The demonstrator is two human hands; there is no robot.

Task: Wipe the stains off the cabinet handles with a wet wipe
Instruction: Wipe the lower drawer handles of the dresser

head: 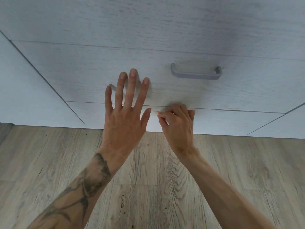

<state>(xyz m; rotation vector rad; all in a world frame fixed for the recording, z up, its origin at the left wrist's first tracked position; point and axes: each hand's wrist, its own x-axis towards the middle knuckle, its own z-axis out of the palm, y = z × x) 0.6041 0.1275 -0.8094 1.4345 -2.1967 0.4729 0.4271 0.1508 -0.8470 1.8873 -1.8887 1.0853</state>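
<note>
Now our left hand lies released at the frame's centre, fingers straight and spread, fingertips touching the pale drawer front. Just to its right, our right hand is clenched, thumb meeting forefinger at the seam under that drawer; we cannot tell whether it grips anything. The grey cabinet handle sits right of centre, above the right hand and apart from both hands, with small brown specks beside its ends. Our tattooed left forearm crosses the wood-look floor below.
</note>
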